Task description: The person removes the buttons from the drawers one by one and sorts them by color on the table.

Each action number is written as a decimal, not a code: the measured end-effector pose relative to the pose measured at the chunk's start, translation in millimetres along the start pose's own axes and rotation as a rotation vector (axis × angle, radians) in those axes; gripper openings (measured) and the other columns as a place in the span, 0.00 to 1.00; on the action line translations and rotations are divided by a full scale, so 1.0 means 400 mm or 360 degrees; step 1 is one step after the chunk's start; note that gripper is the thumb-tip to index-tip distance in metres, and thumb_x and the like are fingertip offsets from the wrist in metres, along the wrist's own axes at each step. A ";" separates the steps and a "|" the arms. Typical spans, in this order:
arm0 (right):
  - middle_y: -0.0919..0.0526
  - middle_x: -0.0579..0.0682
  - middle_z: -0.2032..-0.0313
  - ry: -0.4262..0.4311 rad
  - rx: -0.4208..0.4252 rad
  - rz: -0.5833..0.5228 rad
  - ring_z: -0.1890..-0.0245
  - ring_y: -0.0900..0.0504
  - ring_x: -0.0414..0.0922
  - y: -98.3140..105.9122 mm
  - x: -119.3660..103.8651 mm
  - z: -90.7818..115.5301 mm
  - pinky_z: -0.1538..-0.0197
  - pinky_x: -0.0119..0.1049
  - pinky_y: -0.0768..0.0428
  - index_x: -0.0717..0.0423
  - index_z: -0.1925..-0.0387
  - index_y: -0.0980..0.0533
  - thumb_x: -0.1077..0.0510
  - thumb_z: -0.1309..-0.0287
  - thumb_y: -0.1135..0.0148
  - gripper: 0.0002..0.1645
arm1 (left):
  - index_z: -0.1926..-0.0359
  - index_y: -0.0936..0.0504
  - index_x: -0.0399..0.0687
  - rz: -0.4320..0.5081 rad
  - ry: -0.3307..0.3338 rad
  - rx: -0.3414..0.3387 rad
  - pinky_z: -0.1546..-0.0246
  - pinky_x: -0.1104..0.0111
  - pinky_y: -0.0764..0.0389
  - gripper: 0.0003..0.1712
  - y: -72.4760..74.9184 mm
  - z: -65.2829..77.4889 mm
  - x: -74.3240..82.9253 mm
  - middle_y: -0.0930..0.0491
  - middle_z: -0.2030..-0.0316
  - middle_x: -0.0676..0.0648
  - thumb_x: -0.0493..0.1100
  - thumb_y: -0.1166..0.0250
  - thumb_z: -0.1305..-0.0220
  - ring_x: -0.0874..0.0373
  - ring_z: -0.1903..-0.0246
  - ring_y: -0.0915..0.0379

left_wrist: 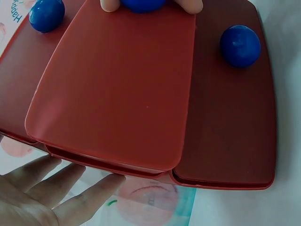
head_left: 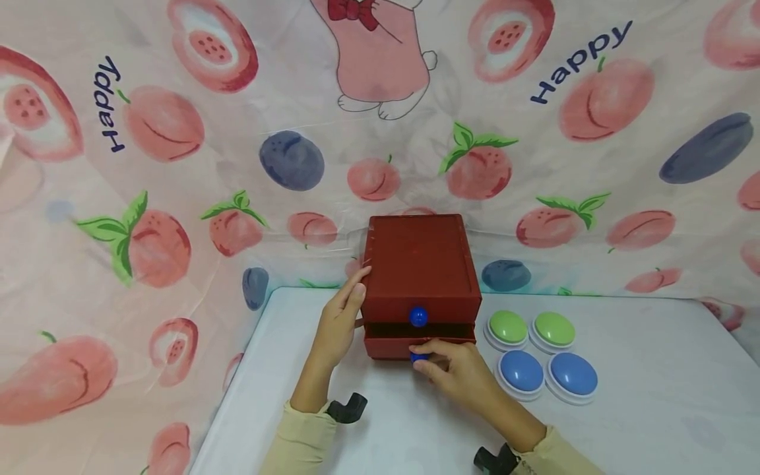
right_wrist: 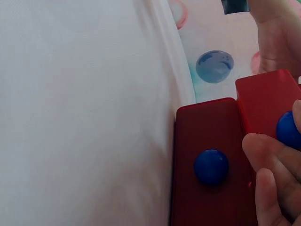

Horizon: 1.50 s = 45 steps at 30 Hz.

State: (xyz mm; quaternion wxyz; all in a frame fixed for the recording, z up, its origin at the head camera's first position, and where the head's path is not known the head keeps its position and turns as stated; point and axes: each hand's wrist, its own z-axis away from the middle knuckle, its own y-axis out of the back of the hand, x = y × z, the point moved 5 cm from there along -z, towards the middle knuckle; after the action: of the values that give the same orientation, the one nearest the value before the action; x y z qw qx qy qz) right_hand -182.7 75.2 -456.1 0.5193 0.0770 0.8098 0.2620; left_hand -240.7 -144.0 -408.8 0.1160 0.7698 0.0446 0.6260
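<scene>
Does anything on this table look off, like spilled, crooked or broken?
Nothing looks spilled or broken. The only thing out of line is the middle drawer of the red box, jutting past the upper drawer and lower drawer. That seems explained by the right hand pinching its blue knob.

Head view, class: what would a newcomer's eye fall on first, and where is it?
Probably the red drawer box near the centre, where the right hand pinches the blue knob of an open drawer. Then come two green domes and two blue domes on the table to the right, and the fruit-printed cloth behind.
</scene>
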 end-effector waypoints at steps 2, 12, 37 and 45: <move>0.10 0.45 0.62 0.0008 0.0003 -0.0011 0.77 0.15 0.34 -0.001 0.001 -0.002 0.73 0.31 0.16 0.50 0.50 0.13 0.53 0.37 0.30 0.14 | 0.30 0.31 0.83 -0.0004 0.0002 -0.0003 0.49 0.44 0.16 0.24 0.000 0.000 0.000 0.34 0.27 0.57 0.66 0.51 0.23 0.46 0.33 0.29; 0.09 0.47 0.58 -0.0049 0.0029 0.0002 0.73 0.12 0.45 0.002 0.019 -0.036 0.71 0.30 0.15 0.49 0.50 0.14 0.55 0.37 0.30 0.14 | 0.30 0.31 0.83 -0.0012 -0.0016 0.0011 0.49 0.46 0.15 0.23 0.000 -0.003 -0.001 0.33 0.28 0.56 0.65 0.52 0.22 0.47 0.34 0.29; 0.10 0.46 0.56 -0.0157 -0.0476 0.0203 0.74 0.13 0.40 -0.019 0.079 -0.001 0.71 0.32 0.16 0.45 0.37 0.20 0.50 0.33 0.33 0.24 | 0.30 0.31 0.83 0.0010 -0.0014 0.0002 0.49 0.45 0.15 0.23 0.002 -0.006 -0.004 0.34 0.27 0.57 0.66 0.52 0.22 0.47 0.32 0.30; 0.09 0.46 0.56 -0.0227 -0.0200 0.0181 0.61 0.11 0.36 -0.050 0.120 -0.027 0.59 0.28 0.14 0.48 0.50 0.13 0.55 0.38 0.28 0.14 | 0.30 0.30 0.82 0.0005 -0.0003 0.0005 0.49 0.45 0.15 0.23 0.000 -0.005 -0.005 0.34 0.27 0.56 0.65 0.52 0.22 0.47 0.32 0.31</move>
State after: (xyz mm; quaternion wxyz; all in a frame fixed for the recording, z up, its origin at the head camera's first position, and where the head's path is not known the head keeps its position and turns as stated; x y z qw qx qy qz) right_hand -211.0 73.3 -501.2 0.5638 0.1086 0.7471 0.3350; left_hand -242.9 -144.1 -410.2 0.1137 0.7708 0.0443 0.6253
